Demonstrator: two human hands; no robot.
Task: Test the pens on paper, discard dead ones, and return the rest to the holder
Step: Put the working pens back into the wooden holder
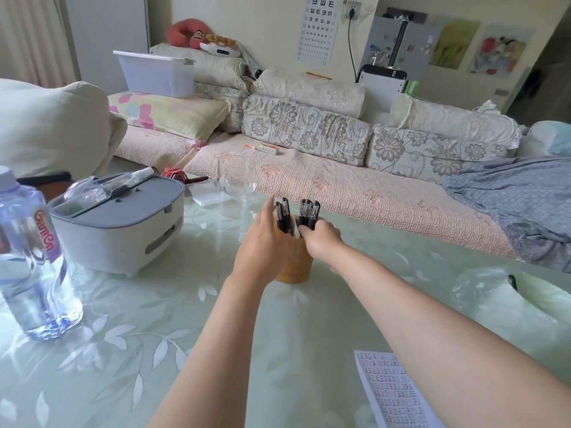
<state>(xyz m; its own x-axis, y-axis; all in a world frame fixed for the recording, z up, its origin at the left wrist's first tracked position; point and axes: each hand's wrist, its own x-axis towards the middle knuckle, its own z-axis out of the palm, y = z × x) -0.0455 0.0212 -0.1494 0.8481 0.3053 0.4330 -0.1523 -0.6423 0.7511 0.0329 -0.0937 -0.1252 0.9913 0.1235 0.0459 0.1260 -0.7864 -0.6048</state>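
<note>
A wooden pen holder (295,267) stands on the glass table, a little beyond the middle. Several black pens stick up out of it in two bunches. My left hand (262,242) wraps the holder's left side, fingers against the left bunch of pens (283,213). My right hand (321,240) reaches in from the right with its fingers closed around the right bunch of pens (310,213). A sheet of paper (392,393) covered in printed or written rows lies at the near right, partly under my right forearm.
A grey-and-white lidded box (123,227) and a water bottle (31,267) stand at the left. A clear glass (236,183) sits behind the holder. A crumpled clear plastic bag (482,285) lies at the right. A sofa with cushions runs behind the table.
</note>
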